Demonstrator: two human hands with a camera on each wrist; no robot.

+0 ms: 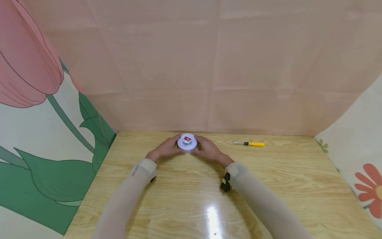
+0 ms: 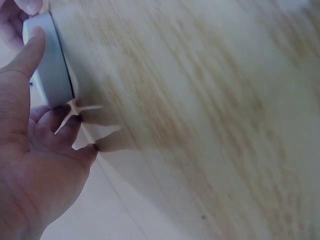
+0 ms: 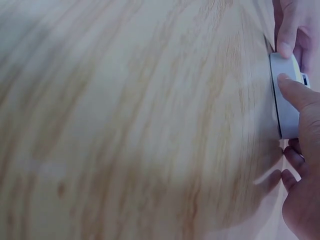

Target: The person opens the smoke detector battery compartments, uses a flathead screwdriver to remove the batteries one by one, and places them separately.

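Note:
A round white smoke detector (image 1: 187, 144) with a red label on its raised centre sits flat near the table's back edge. My left hand (image 1: 167, 147) holds its left side, and my right hand (image 1: 210, 149) holds the right side. The left wrist view shows the left thumb (image 2: 33, 52) against the side wall of the detector (image 2: 54, 75), with the fingers curving behind it. From the right wrist view, the right thumb (image 3: 292, 90) presses on the front of the same wall. The remaining right fingers reach round the far side, partly hidden.
To the right of the hands lies a screwdriver (image 1: 255, 144) with a yellow handle, its tip pointing left. A pink cloth (image 1: 191, 66) hangs behind the wooden table (image 1: 185, 199). Flower-printed panels stand on both sides.

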